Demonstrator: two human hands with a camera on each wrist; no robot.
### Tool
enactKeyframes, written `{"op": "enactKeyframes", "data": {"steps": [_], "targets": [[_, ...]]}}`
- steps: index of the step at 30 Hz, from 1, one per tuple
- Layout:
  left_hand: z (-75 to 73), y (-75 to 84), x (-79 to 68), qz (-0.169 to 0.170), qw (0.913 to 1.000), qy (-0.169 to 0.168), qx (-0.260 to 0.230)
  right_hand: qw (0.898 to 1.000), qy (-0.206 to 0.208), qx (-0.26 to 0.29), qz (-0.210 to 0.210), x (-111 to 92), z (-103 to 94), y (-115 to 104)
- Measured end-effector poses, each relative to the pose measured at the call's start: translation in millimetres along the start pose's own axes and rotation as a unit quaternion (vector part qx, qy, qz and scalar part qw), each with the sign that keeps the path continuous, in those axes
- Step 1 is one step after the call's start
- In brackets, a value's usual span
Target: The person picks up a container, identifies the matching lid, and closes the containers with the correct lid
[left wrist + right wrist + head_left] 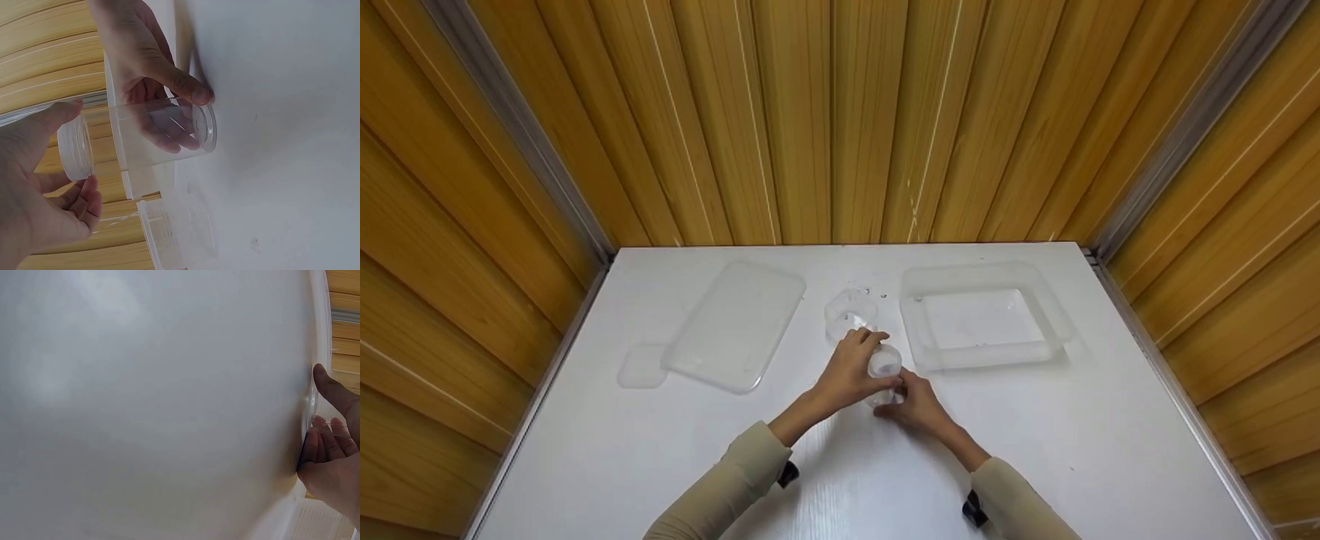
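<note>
A clear plastic jar [149, 138] stands upright on the white table between the two hands. Its frosted round lid [73, 149] sits on the top end. My left hand [851, 371] grips this lid from the side, thumb on one edge and fingers curled round the other. Lower down, my right hand [921, 405] holds the jar near its base, the thumb in front and the fingers behind the clear wall. In the right wrist view the fingers of the right hand [332, 453] show at the right edge, close to the tabletop.
Just beyond the hands stands a small clear tub [851, 307], with tiny bits on the table beside it. To the right is a large rectangular clear container [911, 326]. A large flat lid [739, 326] and a small square lid [641, 366] lie at left.
</note>
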State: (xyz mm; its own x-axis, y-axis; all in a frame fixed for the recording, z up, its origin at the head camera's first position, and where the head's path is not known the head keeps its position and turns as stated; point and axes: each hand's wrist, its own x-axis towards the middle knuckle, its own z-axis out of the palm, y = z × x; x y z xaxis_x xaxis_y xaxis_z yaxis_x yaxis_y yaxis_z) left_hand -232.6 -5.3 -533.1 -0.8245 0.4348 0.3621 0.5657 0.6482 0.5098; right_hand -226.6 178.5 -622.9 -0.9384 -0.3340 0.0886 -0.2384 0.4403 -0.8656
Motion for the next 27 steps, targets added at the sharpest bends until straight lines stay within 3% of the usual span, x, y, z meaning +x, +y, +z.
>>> {"op": "enactKeyframes", "data": {"steps": [6,15,24,27], "targets": [[-4.0,-1.3,1.4,0.007,0.9998,-0.018,-0.011,1.000,-0.005,0.008,0.005,0,0.5,1],[-13.2,-9.1,-1.0,0.053,0.9965,-0.060,-0.025,1.000,-0.005,0.005,0.004,-2,4.1,-3],[-21.6,-11.7,8.8,0.068,0.9838,-0.150,-0.072,1.000,0.000,0.001,0.008,-2,2.6,-2],[-19.9,-8.8,12.6,0.061,0.9872,-0.139,-0.049,1.000,0.001,0.006,0.009,-4,0.3,-1]]}}
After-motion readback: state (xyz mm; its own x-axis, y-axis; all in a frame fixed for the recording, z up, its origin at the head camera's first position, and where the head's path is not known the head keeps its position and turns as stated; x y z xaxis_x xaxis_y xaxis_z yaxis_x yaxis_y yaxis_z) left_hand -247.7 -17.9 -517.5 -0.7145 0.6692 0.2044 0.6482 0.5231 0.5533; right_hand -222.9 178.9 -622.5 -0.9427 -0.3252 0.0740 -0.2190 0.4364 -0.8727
